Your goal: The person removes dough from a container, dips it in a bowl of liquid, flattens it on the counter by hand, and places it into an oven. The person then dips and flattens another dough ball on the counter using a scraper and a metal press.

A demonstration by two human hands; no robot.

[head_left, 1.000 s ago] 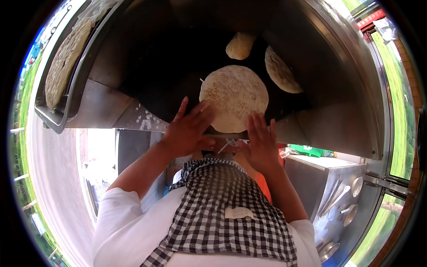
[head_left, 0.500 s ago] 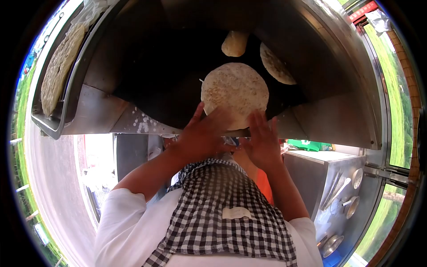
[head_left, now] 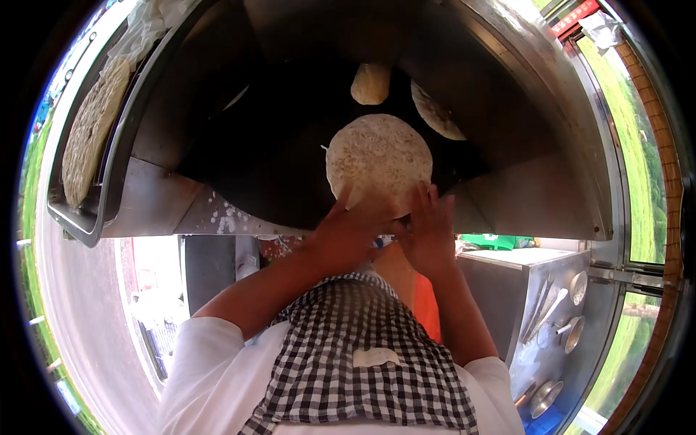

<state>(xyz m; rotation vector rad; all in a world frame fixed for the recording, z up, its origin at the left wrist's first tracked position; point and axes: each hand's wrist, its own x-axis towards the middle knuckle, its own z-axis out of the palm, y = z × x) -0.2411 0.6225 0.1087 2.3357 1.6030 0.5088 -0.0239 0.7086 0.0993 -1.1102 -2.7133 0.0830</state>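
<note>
A round flatbread point(head_left: 380, 156) with a speckled, lightly browned top lies on the dark round griddle point(head_left: 268, 145). My left hand point(head_left: 357, 228) is over its near edge, with the thumb apart and the fingers stretched out but slightly blurred. Beside it, my right hand point(head_left: 428, 235) has its fingers extended at the bread's near right edge. Whether either palm presses on the bread cannot be made out. Beyond the flatbread are a small browned roll-shaped piece point(head_left: 371, 85) and, to its right, another flatbread point(head_left: 437, 112) leaning against the griddle's side.
Metal walls point(head_left: 522, 181) surround the griddle. On the left, a tray point(head_left: 101, 210) holds a long slab of dough point(head_left: 94, 134) partly under plastic. A steel cabinet point(head_left: 500, 297) stands below right, with ladles and strainers point(head_left: 573, 333) hanging near it.
The view has shifted a little, so the griddle and breads sit lower and more to the left. My hands stay at the flatbread's near edge, the left one having moved slightly over it.
</note>
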